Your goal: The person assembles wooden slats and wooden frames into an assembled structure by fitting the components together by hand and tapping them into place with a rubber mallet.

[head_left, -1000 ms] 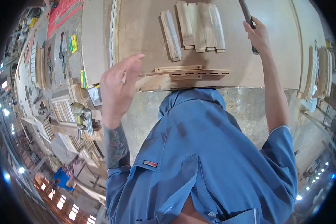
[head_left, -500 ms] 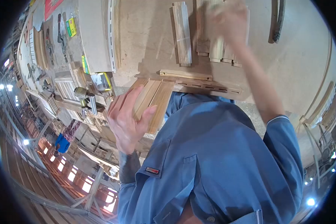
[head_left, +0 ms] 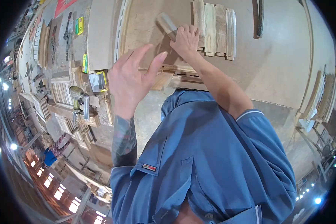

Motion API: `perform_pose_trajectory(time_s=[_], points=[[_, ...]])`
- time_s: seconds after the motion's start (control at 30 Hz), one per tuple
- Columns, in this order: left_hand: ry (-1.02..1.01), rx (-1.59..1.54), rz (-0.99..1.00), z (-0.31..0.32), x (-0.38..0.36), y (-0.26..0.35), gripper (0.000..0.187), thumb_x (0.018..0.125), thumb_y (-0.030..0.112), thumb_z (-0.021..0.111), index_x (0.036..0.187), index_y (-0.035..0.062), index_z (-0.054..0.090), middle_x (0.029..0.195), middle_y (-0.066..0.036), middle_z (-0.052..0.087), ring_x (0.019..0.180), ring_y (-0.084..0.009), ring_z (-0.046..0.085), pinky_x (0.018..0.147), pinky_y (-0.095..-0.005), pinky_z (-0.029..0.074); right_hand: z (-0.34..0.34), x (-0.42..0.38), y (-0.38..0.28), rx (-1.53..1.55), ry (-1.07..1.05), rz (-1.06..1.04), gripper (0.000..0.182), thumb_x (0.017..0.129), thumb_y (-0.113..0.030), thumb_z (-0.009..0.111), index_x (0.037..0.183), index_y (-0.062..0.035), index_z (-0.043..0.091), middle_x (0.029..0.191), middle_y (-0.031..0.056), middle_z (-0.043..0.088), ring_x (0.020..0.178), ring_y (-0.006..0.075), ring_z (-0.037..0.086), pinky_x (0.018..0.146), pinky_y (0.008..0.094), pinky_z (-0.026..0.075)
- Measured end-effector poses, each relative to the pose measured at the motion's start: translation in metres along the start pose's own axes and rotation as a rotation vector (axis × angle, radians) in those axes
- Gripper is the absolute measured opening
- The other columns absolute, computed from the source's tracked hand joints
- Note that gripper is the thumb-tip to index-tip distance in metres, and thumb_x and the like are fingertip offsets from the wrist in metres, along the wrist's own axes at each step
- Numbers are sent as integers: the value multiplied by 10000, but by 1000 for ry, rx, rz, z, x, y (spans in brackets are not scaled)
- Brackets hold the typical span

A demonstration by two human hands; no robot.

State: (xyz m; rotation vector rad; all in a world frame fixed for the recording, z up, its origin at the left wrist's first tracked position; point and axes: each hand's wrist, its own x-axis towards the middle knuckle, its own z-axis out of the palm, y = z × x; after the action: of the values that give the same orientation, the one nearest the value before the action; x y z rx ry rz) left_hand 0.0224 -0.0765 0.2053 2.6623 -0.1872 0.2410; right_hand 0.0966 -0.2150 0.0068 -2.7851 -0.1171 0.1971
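Observation:
My left hand (head_left: 130, 76) is raised near the table's front edge, thumb and fingers spread, holding nothing. Below and beside it, a pale wooden board (head_left: 161, 81) shows in part; the rest is behind the hand. Fingers curled, my right hand (head_left: 186, 40) grips the near end of a loose wooden slat (head_left: 166, 23), which lies at a slant and is slightly blurred. Just right of that hand, several grooved wooden slats (head_left: 210, 31) lie side by side on the table. A thin wooden strip with holes (head_left: 175, 68) lies along the front edge.
A slotted strip (head_left: 119, 30) runs along the left of the work surface (head_left: 272, 71). A dark rod (head_left: 260, 18) lies at the far right. To the left are a nail gun (head_left: 78, 97), a yellow-edged box (head_left: 98, 81) and hand tools. Stacked wood (head_left: 321, 97) stands at the right.
My left hand has let go of the grooved boards and opened. My right hand has moved left from the row of slats to the loose slat, which is now tilted.

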Motion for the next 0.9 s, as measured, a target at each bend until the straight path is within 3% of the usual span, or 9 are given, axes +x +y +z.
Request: perform_pose_trajectory(time_s=[0.03, 0.13, 0.2, 0.33, 0.4, 0.67, 0.8, 0.83, 0.9], points=[[27, -1, 1, -2, -4, 1, 358, 812, 380, 764, 968, 61, 722, 851, -132, 713, 738, -303, 687, 624, -370, 530, -4, 3, -2, -9, 19, -17, 607, 731, -344, 785, 1178, 7, 571, 1229, 160, 554, 1290, 367, 445, 1087, 560, 325], [-5, 24, -40, -8, -11, 1, 313, 839, 337, 747, 1019, 81, 733, 909, -132, 725, 794, -275, 703, 717, -350, 548, -29, 1, 0, 290, -205, 140, 534, 745, -310, 792, 1135, 2, 601, 966, 103, 653, 1015, 274, 643, 878, 421, 521], [26, 27, 3, -4, -15, -6, 382, 849, 446, 709, 1007, 100, 744, 892, -123, 728, 800, -287, 706, 705, -360, 547, -60, -18, 11, 786, 117, 98, 495, 794, -282, 777, 1150, 16, 604, 888, 87, 684, 821, 189, 684, 688, 318, 560], [-9, 47, -54, -5, -14, -7, 481, 845, 553, 666, 1023, 113, 746, 875, -113, 730, 817, -295, 708, 702, -380, 547, -92, -70, 47, 1097, -1, 34, 406, 876, -241, 732, 1160, 26, 618, 1018, 97, 695, 899, 138, 665, 740, 298, 557], [-6, 55, -27, -2, -11, -10, 547, 841, 622, 625, 1032, 124, 747, 863, -106, 730, 816, -302, 706, 698, -394, 547, -79, -96, 59, 1248, -263, -44, 283, 945, -171, 661, 1136, 38, 646, 1044, 87, 699, 907, 127, 657, 764, 287, 551], [-10, 34, -18, -2, -14, -12, 575, 834, 664, 593, 1044, 152, 748, 840, -87, 726, 794, -304, 700, 698, -402, 543, -46, -126, 52, 1012, -201, -96, 202, 939, -103, 651, 1096, 20, 678, 1031, 88, 725, 931, 124, 643, 844, 292, 504], [3, 7, -20, -2, -17, -13, 572, 836, 658, 592, 1049, 149, 743, 825, -74, 722, 790, -294, 697, 691, -395, 539, -56, -140, 30, 663, -108, -223, 236, 885, -171, 714, 1035, 9, 688, 901, 155, 726, 808, 175, 681, 737, 327, 524], [-7, 2, -17, -3, -17, -13, 572, 836, 658, 592, 1049, 149, 743, 825, -74, 722, 790, -294, 697, 691, -395, 539, -62, -146, 18, 623, -25, -221, 156, 886, -153, 706, 962, -22, 743, 774, 211, 679, 583, 128, 519, 553, 329, 454], [-7, -22, -16, -5, -19, -11, 572, 835, 652, 599, 1050, 141, 740, 828, -77, 723, 789, -286, 698, 699, -382, 537, -57, -154, 18, 570, 14, -239, 146, 885, -157, 706, 937, -28, 751, 718, 223, 645, 522, 153, 461, 506, 348, 421]])
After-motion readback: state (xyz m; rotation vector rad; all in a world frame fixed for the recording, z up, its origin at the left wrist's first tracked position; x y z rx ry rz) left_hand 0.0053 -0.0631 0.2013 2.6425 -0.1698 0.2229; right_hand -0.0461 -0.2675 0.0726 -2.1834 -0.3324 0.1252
